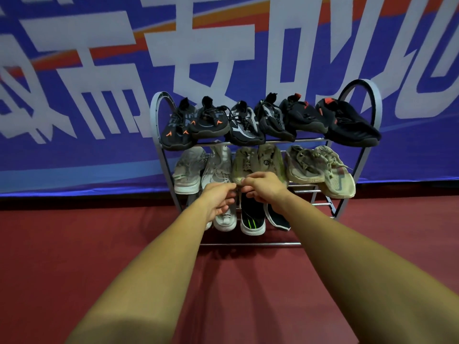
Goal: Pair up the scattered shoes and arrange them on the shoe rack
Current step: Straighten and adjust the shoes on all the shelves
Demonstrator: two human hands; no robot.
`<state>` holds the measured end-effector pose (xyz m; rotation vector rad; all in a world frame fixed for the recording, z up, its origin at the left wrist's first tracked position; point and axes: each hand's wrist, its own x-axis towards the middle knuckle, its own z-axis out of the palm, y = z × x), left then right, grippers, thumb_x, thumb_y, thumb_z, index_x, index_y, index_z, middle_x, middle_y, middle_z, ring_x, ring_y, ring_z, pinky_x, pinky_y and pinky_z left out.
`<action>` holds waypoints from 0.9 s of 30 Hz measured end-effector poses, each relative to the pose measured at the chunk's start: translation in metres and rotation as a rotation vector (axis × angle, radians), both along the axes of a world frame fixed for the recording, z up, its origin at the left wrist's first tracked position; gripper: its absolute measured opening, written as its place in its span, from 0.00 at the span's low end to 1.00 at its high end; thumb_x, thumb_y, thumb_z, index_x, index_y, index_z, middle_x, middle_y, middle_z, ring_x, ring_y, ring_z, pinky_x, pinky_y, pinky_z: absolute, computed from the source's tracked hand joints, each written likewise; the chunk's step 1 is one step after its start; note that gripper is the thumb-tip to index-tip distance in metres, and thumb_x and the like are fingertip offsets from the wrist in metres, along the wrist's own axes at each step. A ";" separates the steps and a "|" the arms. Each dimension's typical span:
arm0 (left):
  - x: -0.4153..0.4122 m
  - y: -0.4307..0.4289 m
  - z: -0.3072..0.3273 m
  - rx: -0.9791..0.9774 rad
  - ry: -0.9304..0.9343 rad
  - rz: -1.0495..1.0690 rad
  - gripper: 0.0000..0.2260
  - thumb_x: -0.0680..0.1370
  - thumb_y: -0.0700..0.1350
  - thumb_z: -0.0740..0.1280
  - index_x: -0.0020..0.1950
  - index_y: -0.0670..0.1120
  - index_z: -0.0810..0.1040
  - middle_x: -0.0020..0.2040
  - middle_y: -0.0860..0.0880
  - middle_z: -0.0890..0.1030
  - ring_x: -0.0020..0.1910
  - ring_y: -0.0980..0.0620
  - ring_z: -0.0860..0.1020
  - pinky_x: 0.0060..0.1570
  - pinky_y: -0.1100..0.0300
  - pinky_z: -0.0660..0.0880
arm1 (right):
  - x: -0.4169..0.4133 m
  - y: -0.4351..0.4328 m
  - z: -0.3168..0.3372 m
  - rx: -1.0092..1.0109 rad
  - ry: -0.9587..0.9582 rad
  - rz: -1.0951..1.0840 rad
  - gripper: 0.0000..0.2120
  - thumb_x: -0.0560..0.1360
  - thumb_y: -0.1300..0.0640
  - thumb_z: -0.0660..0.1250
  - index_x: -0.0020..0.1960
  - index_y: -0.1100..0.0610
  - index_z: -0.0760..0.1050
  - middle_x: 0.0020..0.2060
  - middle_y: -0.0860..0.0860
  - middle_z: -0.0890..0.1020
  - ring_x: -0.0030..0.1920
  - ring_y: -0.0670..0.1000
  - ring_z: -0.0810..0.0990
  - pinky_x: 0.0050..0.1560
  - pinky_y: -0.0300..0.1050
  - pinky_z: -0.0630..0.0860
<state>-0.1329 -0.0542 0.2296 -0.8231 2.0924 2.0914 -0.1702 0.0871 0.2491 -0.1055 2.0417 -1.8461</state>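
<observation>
Black shoe sits on the rack's bottom tier, long axis near–far, its far end directly under your right hand. Your left hand is over the white shoe just left. Fingers curled on both; whether they grip, cannot tell.

Glossy metal shoe rack — mesh-cloth shoes, smooth matt floor.

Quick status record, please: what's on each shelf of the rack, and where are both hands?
rack: shoe rack standing in front of a blue banner
top shelf: six dark shoes
middle shelf: six pale shoes
lower shelf: white shoe and two black shoes, partly hidden by the hands
left hand: fingers curled over the white shoe; grip unclear
right hand: fingers curled above the black shoes; grip unclear
</observation>
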 end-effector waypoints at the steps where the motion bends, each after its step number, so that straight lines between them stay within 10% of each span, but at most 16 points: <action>1: 0.003 -0.004 0.001 -0.007 -0.001 0.003 0.05 0.79 0.50 0.68 0.51 0.50 0.79 0.45 0.52 0.82 0.40 0.56 0.78 0.36 0.63 0.70 | 0.002 -0.003 0.000 -0.015 -0.006 0.003 0.15 0.78 0.63 0.68 0.63 0.68 0.75 0.39 0.60 0.77 0.31 0.49 0.72 0.21 0.32 0.65; 15: 0.020 -0.075 -0.007 -0.018 -0.070 0.211 0.08 0.78 0.52 0.68 0.44 0.49 0.75 0.41 0.51 0.80 0.36 0.56 0.77 0.34 0.63 0.70 | 0.015 -0.069 -0.026 0.100 -0.030 0.177 0.10 0.79 0.57 0.68 0.56 0.63 0.77 0.42 0.60 0.80 0.30 0.50 0.74 0.23 0.35 0.65; 27: -0.006 -0.098 -0.026 0.237 -0.084 0.354 0.26 0.74 0.59 0.70 0.67 0.49 0.69 0.59 0.43 0.79 0.55 0.48 0.79 0.46 0.56 0.73 | 0.007 -0.111 -0.048 -0.049 -0.056 0.128 0.10 0.78 0.64 0.65 0.56 0.70 0.78 0.36 0.57 0.81 0.27 0.45 0.78 0.23 0.31 0.68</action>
